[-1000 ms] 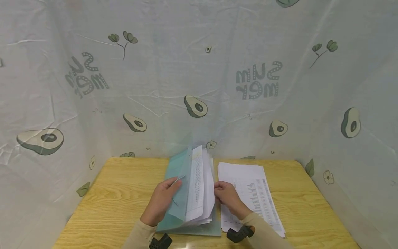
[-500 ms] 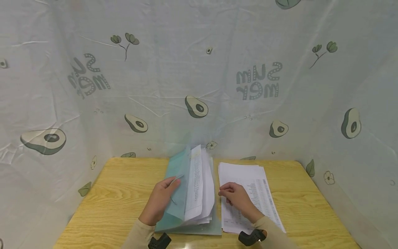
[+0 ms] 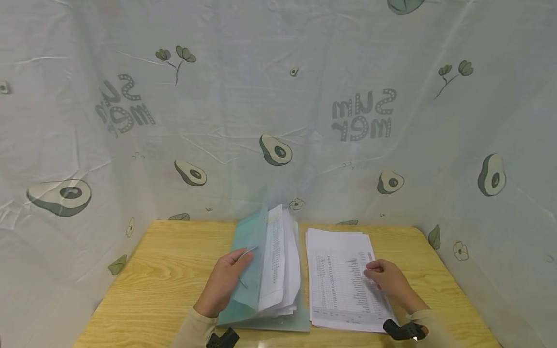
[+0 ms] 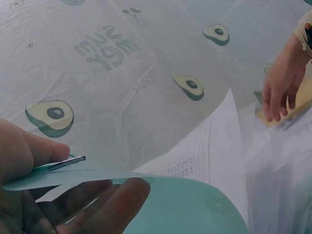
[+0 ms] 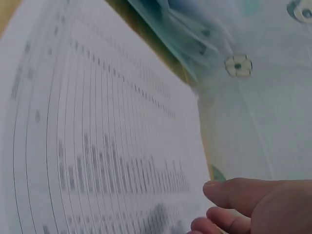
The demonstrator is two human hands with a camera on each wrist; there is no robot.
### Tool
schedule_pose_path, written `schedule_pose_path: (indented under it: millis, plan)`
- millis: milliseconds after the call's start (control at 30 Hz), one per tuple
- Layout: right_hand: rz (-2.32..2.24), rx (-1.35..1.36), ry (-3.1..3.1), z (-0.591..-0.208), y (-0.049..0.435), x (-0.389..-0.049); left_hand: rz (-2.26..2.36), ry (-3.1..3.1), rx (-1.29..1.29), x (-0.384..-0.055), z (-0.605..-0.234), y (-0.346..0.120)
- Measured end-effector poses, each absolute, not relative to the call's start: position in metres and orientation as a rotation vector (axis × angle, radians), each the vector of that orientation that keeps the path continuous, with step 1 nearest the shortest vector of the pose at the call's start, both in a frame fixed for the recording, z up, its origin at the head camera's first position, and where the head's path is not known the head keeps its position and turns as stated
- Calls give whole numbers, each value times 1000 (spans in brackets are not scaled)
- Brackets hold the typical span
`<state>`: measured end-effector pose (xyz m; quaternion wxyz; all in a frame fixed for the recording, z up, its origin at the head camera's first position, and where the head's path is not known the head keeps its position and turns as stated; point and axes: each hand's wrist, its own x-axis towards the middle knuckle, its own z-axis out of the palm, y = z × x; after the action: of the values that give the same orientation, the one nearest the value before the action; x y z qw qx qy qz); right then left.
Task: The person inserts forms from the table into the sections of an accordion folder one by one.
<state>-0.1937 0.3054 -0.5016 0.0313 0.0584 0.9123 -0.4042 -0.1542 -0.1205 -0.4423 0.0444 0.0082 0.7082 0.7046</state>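
My left hand [image 3: 226,280] grips the front cover of a teal plastic folder [image 3: 247,232], holding it raised and tilted. In the left wrist view the thumb lies over the folder cover [image 4: 195,204] and the fingers under it, beside a thin metal fastener strip [image 4: 67,163]. White printed sheets [image 3: 274,263] fan upward inside the folder. To its right lies a stack of printed papers [image 3: 335,285] with table rows. My right hand [image 3: 389,280] hovers over that stack's right edge, fingers loosely bent with nothing between them. In the right wrist view, its thumb [image 5: 234,192] is close beside the paper's edge.
Everything lies on a wooden table [image 3: 174,270]. A pale curtain [image 3: 235,121] printed with avocados hangs behind and along both sides. The folder's right edge stands close to the paper stack's left edge.
My right hand has left the sheets at the folder and moved right, across the paper stack to its right edge. My left hand keeps the cover raised in about the same place.
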Motion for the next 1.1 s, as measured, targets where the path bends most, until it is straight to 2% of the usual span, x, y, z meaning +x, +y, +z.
schedule_pose_path:
  millis: [267,1100]
  plan:
    - [-1110,303,2785,-512,329,-197,2132,2192,25,-155,-445,-119]
    - [-1053,415,2828,-518,318,-204,2123,2189,51,-157,-451,-117]
